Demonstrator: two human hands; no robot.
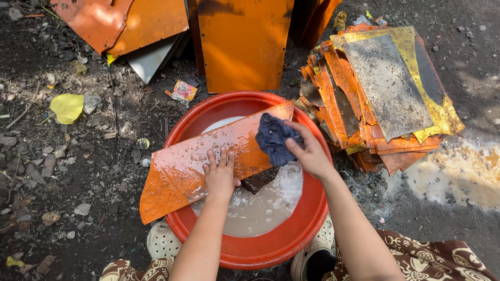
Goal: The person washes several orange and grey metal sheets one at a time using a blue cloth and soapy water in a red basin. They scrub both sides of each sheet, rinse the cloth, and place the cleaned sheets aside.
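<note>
**Wet orange panel being wiped over one red basin**

Item 1: one round red basin (291, 244), sitting on dark, littered ground (67, 171) and holding cloudy grey-brown water with some foam. All places below are given from this basin.

Item 2: one orange metal panel (182, 166), long and bent, beaded with water. It is lying slantwise across the basin's far-left rim, its lower end sticking out past the rim over the ground, its upper end reaching over the water.

Item 3: one dark blue rag (273, 138), bunched, pressing on the panel's upper end above the basin's middle.

Hands, two: the left hand (220, 174) is lying flat on the panel with fingers spread, steadying it over the basin's centre. The right hand (307, 153) is curling round the rag, fingers closed on it.

Item 4: one stack of orange and yellow panels (380, 99), too many to count, piled just right of the basin and beyond it; the top one is showing a grey, grimy face.

Item 5: several larger orange sheets (245, 44), at least three, leaning or lying beyond the basin's far rim.

Item 6: two pale perforated clogs (162, 240), one at each near side of the basin, with brown patterned cloth (442, 260) showing beside them.

Item 7: one yellow leaf (66, 106), well to the left of the basin.
</note>
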